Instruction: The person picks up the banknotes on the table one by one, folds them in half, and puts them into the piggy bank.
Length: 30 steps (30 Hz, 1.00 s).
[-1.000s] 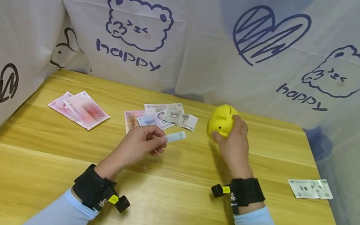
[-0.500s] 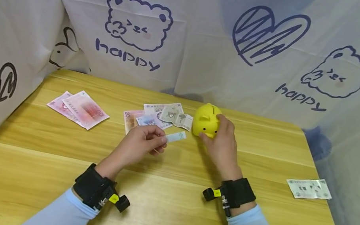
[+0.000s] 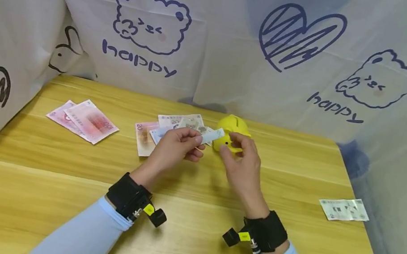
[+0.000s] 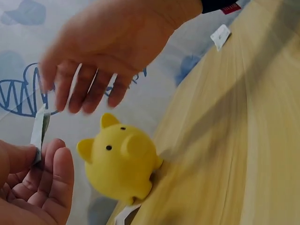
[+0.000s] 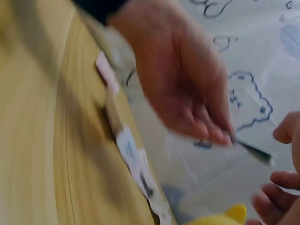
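While the left hand [image 3: 177, 147] pinches a folded banknote [image 3: 212, 136] angled toward the desk's far edge, the right hand [image 3: 240, 163] hovers with fingers relaxed beside the yellow piggy bank [image 3: 230, 125].

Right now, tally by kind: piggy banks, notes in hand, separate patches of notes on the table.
Piggy bank: 1
Folded note in left hand: 1
Note patches on table: 3 (pink notes, middle heap, single note at right)
Total: 5
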Each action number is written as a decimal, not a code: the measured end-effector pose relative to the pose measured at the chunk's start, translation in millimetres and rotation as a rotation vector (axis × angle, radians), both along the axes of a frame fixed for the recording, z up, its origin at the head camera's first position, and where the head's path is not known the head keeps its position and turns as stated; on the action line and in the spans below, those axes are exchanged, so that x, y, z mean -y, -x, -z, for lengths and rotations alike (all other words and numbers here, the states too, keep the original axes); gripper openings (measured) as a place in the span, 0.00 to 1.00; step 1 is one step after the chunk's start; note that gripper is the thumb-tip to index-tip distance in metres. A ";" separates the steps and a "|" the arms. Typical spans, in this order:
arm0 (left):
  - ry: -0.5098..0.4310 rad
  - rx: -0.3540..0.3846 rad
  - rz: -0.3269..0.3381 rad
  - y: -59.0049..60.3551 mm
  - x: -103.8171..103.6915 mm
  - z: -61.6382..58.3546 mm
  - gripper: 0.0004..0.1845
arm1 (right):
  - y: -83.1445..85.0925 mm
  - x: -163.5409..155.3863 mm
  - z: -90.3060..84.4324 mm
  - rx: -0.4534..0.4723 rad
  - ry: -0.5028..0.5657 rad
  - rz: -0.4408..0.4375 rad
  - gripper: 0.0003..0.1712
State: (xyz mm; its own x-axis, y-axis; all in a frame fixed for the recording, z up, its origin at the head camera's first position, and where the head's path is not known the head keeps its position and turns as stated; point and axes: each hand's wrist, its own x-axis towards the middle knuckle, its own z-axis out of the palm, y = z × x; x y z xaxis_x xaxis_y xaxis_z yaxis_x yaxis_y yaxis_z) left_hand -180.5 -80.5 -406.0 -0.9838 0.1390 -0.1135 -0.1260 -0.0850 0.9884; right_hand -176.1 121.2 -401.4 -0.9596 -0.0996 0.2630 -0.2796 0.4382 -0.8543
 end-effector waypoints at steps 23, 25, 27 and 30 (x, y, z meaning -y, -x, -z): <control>0.734 -0.282 0.058 69.9 -54.9 3.5 0.45 | 89.4 -16.7 -20.1 -0.281 -0.310 0.240 0.21; 0.736 -0.285 0.050 72.1 -59.3 6.0 0.44 | 95.0 -14.9 -17.8 -0.282 -0.349 0.246 0.21; 0.735 -0.286 0.048 72.3 -62.9 7.6 0.43 | 98.5 -13.1 -17.3 -0.269 -0.393 0.257 0.21; 0.741 -0.275 0.054 70.3 -67.2 7.7 0.41 | 100.8 -11.3 -19.4 -0.238 -0.458 0.263 0.21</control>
State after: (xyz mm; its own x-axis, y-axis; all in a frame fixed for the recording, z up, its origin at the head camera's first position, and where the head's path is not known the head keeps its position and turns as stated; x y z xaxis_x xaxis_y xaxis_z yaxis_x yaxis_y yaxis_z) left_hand -250.8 -13.4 -413.7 -0.9840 0.1705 0.0513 0.1459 0.6069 0.7813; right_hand -277.0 132.4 -382.1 -0.8873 -0.0205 0.4607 -0.2725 0.8292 -0.4880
